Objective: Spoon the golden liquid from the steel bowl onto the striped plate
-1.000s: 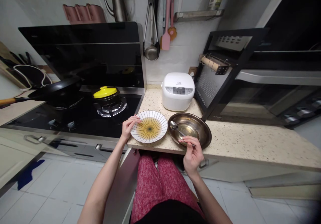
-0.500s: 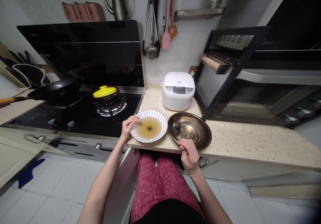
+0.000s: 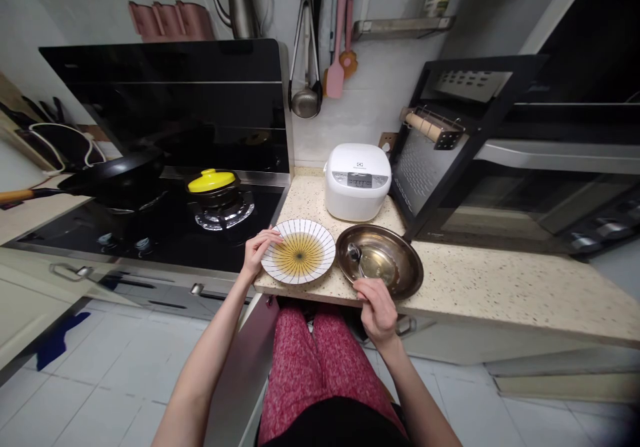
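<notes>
A white plate [image 3: 323,253] with thin dark radiating lines and a yellow-brown middle lies near the counter's front edge. My left hand [image 3: 259,247] grips its left rim, with the fingers laid over the edge; the thumb is hard to make out. Just to the right stands an oval metal basin [image 3: 410,260], with a little clear liquid at its bottom. My right hand [image 3: 377,307] is closed at the basin's front rim, pinching the handle of a metal spoon [image 3: 354,253]. The spoon's head rests inside the basin, on its left side.
Behind the dishes stands a white rice cooker [image 3: 357,183]. A small pot with a yellow lid [image 3: 211,180] and a black wok [image 3: 117,173] sit on the gas stove [image 3: 165,233]. A dark rack and oven [image 3: 540,200] border the counter [image 3: 500,283] at right. A cabinet door [image 3: 240,373] hangs open below.
Both hands keep their hold on the plate and the spoon. The whole view has shifted very slightly; the spoon has barely moved.
</notes>
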A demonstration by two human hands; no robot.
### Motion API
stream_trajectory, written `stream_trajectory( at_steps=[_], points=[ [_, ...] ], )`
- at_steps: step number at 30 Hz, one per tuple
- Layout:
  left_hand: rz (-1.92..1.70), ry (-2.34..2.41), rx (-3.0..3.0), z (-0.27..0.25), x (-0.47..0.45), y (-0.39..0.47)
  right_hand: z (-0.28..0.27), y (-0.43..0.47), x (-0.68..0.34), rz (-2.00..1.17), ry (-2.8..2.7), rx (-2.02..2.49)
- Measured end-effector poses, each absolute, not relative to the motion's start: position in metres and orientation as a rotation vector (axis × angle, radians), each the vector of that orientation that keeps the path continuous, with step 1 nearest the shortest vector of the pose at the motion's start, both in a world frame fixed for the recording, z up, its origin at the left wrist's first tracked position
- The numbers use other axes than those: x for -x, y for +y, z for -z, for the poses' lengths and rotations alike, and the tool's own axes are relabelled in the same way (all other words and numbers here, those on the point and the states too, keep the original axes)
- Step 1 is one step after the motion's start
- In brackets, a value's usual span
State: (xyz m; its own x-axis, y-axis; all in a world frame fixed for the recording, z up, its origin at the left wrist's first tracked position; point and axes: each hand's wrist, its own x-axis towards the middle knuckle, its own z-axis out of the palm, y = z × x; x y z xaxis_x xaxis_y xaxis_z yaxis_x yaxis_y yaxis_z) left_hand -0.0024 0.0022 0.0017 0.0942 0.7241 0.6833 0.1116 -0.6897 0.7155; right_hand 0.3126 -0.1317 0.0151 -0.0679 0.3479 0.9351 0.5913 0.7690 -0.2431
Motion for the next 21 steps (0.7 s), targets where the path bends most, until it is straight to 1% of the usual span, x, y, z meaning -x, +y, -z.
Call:
stream_trajectory(
  at_steps=[6, 14, 21],
  points=[
    [-1.632, 0.831, -1.874, -0.002, 0.002, 0.002, -0.025, -0.138, -0.292, 0.078, -1.478, 0.762],
    [-1.632, 0.844, -1.864, -0.004, 0.001, 0.002, -0.024, -0.13, -0.263, -0.101, -1.547, 0.677],
    [-1.635, 0.837, -1.866, -0.003, 0.0, 0.001, -0.013, -0.125, -0.253, -0.182, -1.536, 0.723]
  ],
)
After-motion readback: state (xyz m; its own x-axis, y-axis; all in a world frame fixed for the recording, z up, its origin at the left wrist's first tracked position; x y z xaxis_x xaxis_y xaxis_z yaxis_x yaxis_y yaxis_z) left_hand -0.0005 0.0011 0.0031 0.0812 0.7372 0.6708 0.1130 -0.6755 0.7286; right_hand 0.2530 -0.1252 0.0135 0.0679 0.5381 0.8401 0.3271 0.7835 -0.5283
